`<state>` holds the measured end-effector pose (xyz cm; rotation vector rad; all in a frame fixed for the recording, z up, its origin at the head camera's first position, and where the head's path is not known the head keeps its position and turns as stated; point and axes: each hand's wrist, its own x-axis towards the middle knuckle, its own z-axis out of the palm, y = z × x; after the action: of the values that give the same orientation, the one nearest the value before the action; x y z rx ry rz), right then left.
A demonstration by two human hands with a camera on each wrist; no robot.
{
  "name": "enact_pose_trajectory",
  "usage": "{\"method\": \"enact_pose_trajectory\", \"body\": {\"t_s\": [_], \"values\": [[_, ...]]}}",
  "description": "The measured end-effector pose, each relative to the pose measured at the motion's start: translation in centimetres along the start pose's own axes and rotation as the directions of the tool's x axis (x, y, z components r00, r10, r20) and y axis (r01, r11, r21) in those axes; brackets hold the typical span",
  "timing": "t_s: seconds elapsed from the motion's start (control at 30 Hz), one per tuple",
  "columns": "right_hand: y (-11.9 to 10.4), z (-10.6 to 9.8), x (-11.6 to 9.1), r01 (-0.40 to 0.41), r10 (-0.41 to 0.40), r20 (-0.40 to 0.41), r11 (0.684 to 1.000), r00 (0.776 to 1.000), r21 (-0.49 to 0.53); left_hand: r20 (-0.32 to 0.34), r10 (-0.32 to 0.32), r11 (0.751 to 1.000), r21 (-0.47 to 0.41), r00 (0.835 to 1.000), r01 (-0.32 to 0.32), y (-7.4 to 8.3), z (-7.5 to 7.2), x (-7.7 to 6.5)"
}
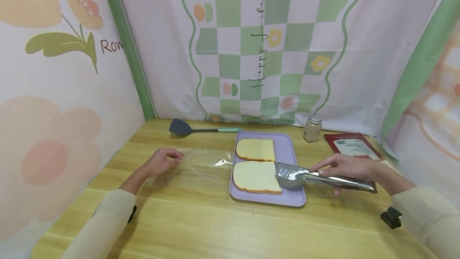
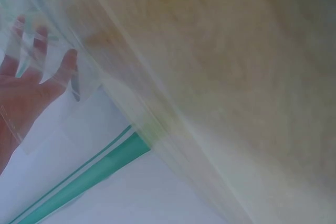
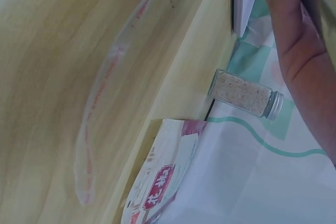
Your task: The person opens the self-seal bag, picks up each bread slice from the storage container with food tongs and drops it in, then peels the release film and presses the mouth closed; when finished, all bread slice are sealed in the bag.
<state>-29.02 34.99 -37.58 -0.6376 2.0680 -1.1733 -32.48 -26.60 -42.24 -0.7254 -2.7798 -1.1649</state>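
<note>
Wooden bench [image 1: 215, 231] backed by printed cloth [image 1: 161, 23]. Clear film [image 1: 203, 165] is spread between left hand and tray; its outline is hard to trace. Much of the left wrist view is clouded by film close to the lens. In the right wrist view the hand is cut off by the frame edge, and a pale packet [image 3: 152, 182] is cut off at the bottom; whether it is separate from the red packet [image 1: 353, 146] cannot be told. A clear strip [image 3: 94, 108] with red print is seen on the bench there.

Left hand [image 1: 161, 161]: reached forward, palm seen through film in the wrist view, fingers parted; grip loose, no firm hold made out. Right hand [image 1: 346, 166]: extended from the right, grip closed round the handle of metal tongs [image 1: 291, 174], whose broad end is set over the tray beside the front slice.

Counted: one purple tray [image 1: 282, 143]; two bread slices, rear slice [image 1: 255, 150] and front slice [image 1: 256, 177], laid flat on it; one spatula [image 1: 181, 128] behind; one jar [image 1: 312, 129], upright.
</note>
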Motion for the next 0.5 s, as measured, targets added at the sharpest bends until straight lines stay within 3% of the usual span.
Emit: {"method": "enact_pose_trajectory", "body": {"t_s": [0.23,0.5], "values": [[-0.1,0.0,1.2,-0.017,0.013,0.05,0.996,0.999,0.087,0.0,0.016,1.0,0.012,1.0,-0.016,-0.2,-0.1,0.0],[0.6,-0.3,1.4,-0.013,0.008,0.06,0.996,0.998,0.091,0.002,0.032,0.999,0.008,0.999,-0.032,-0.1,0.2,0.1]]}}
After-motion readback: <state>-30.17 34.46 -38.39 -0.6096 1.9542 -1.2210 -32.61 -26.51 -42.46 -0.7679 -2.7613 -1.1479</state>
